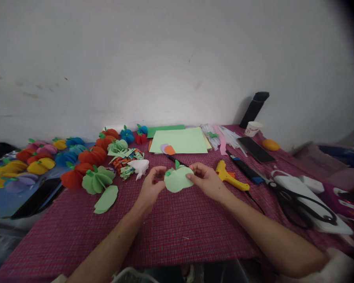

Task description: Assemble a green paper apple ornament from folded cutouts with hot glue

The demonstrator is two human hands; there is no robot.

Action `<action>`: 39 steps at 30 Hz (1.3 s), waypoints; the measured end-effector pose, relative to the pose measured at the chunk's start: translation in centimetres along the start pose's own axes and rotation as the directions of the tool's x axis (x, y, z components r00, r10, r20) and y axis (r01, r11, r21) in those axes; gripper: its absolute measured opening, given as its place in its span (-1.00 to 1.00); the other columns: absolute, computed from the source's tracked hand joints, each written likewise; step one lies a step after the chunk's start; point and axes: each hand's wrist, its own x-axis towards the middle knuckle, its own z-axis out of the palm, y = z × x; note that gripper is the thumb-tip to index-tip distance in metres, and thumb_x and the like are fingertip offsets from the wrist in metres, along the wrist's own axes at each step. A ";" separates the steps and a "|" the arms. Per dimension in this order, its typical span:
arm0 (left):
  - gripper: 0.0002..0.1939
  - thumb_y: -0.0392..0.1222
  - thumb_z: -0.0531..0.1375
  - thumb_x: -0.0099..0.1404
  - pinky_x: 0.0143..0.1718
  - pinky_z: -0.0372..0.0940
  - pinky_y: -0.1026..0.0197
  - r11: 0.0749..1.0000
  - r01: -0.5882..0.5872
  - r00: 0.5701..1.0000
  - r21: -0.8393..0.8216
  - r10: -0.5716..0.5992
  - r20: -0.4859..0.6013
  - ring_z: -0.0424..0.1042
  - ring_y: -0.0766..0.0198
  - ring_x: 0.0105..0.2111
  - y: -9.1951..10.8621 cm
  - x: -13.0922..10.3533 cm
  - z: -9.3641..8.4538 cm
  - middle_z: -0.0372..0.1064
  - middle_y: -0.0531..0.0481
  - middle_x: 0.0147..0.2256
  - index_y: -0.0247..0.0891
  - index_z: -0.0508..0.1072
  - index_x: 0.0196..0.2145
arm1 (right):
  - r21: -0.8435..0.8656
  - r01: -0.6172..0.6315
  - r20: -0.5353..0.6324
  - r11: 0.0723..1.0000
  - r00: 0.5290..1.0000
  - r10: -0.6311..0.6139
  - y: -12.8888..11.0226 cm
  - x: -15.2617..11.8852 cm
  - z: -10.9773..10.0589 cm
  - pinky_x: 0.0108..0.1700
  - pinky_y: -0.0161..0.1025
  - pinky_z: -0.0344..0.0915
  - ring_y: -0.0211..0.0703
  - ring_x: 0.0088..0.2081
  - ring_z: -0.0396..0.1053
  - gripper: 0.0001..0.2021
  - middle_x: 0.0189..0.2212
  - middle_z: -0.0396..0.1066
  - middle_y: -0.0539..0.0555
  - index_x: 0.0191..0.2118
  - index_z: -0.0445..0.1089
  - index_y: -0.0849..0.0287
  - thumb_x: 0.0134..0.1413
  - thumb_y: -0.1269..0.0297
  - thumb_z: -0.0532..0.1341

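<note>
In the middle of the head view is a light green paper pumpkin (178, 181) with a dark green leaf (177, 164) at its top, its flat face towards me. My right hand (208, 180) pinches its right edge, thumb on the front and fingers behind. At the left edge, my left hand (153, 184) has curled fingers and thumb on the rim. A loose light green paper cutout (106, 199) lies to the left, beside a finished light green paper pumpkin (98, 180). The yellow glue gun (230, 177) rests right of my right hand.
Several coloured paper pumpkins (93, 156) fill the left side. Paper scraps (125, 161) and a crumpled white tissue (140, 166) lie behind my left hand. Paper sheets (179, 139) are at the back. Rightward are a box cutter (244, 168), phone (256, 149), scissors (301, 202) and paper cup (253, 128).
</note>
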 end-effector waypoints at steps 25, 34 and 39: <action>-0.75 -0.09 0.28 -0.02 -0.49 0.17 0.37 0.983 0.128 0.992 -0.132 -0.127 0.017 0.26 0.42 -0.55 0.0 -0.2 0.9 0.37 0.09 -0.52 -0.31 0.43 -0.42 | -0.129 0.027 0.015 0.991 1.000 -0.025 -0.5 -0.4 0.6 -0.40 -0.29 0.23 -0.29 -0.47 0.26 -0.88 -0.50 0.30 -0.05 -0.37 0.26 0.15 -0.08 0.27 0.18; -0.75 -0.07 0.27 -0.01 -0.54 0.15 0.38 0.991 0.108 0.994 -0.079 -0.106 0.027 0.22 0.45 -0.58 -0.1 -0.2 1.0 0.33 0.10 -0.57 -0.33 0.42 -0.49 | -0.144 0.030 0.025 0.989 0.999 -0.027 0.3 -0.5 0.7 -0.37 -0.30 0.26 -0.29 -0.43 0.28 -0.88 -0.47 0.32 -0.04 -0.34 0.26 0.15 -0.06 0.29 0.17; -0.71 -0.03 0.28 -0.05 -0.58 0.15 0.36 0.993 0.120 0.993 -0.010 -0.120 0.015 0.22 0.42 -0.62 -0.2 -0.2 1.0 0.32 0.11 -0.60 -0.32 0.43 -0.46 | -0.128 0.029 0.030 0.991 0.999 -0.025 0.2 -0.5 0.7 -0.36 -0.29 0.26 -0.28 -0.44 0.28 -0.89 -0.47 0.33 -0.04 -0.34 0.26 0.14 -0.05 0.29 0.17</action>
